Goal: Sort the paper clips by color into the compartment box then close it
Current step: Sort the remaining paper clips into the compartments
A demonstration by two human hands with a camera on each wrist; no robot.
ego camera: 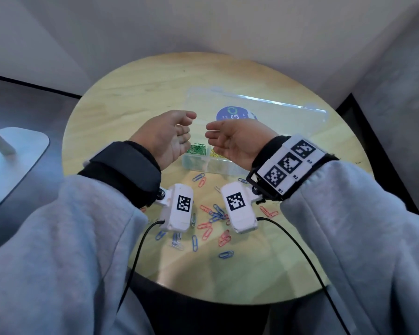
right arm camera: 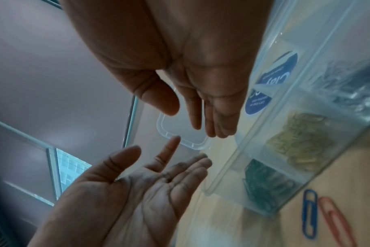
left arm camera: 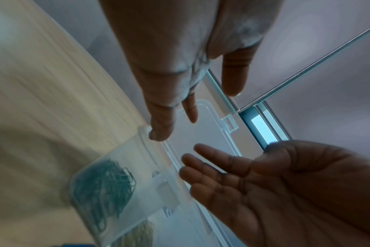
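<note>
Both hands hover open above the clear compartment box (ego camera: 205, 165), palms facing each other, and hold nothing. My left hand (ego camera: 180, 131) is over the box's left end and my right hand (ego camera: 212, 135) is just to its right. The lid (ego camera: 271, 110) lies open behind, with a blue round sticker (ego camera: 232, 113) on it. Green clips (ego camera: 197, 149) and yellow clips (ego camera: 214, 154) fill separate compartments. The right wrist view shows my right hand (right arm camera: 192, 117), the green clips (right arm camera: 262, 185), yellow clips (right arm camera: 300, 142) and silver clips (right arm camera: 349, 88). In the left wrist view my left hand (left arm camera: 180, 100) hangs over the lid (left arm camera: 203, 137).
Several loose red clips (ego camera: 224, 238) and blue clips (ego camera: 217, 212) lie scattered on the round wooden table (ego camera: 131, 93) in front of the box, under my wrists. A blue clip (right arm camera: 309, 215) and a red clip (right arm camera: 336, 222) lie beside the box's front wall. Walls stand behind the table.
</note>
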